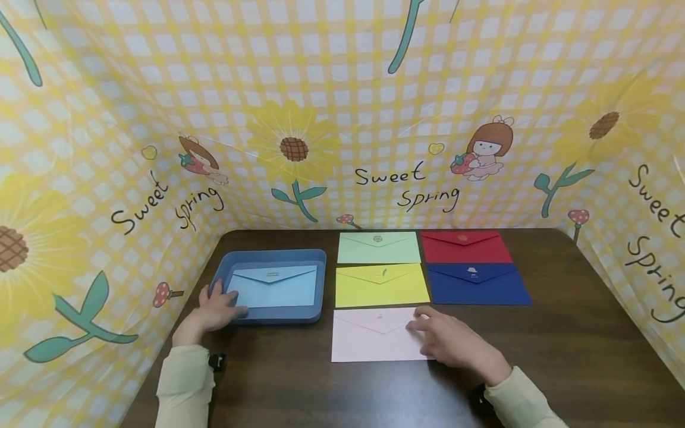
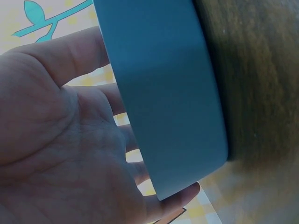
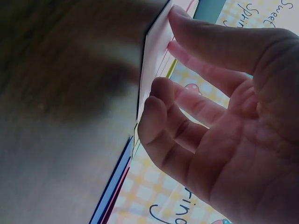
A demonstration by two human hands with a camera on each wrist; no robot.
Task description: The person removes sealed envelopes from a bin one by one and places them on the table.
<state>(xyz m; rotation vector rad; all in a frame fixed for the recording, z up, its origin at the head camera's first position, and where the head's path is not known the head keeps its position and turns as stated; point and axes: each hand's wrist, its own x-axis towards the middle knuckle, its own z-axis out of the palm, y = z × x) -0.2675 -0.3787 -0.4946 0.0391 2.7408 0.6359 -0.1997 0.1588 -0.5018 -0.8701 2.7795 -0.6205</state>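
A blue tray [image 1: 283, 317] stands on the left of the table with a light blue envelope [image 1: 275, 291] lying in it. Over the tray's front left corner rests my left hand [image 1: 211, 312], fingers spread loosely across the rim. The left wrist view has the tray wall [image 2: 168, 102] hiding some fingertips. My right hand [image 1: 455, 342] is at the right end of a pale pink envelope [image 1: 369, 339]. Its fingers are loosely bent, and thumb and fingertips touch or hover just above the paper; the right wrist view shows no pinch on the pink envelope [image 3: 156, 56].
Behind the pink envelope lie a yellow envelope [image 1: 380, 291] and a mint green envelope [image 1: 374, 252]. A dark blue envelope [image 1: 476, 291] and a red envelope [image 1: 465, 249] lie to their right. Checked cloth [image 1: 342, 119] rises around the brown table [image 1: 299, 386].
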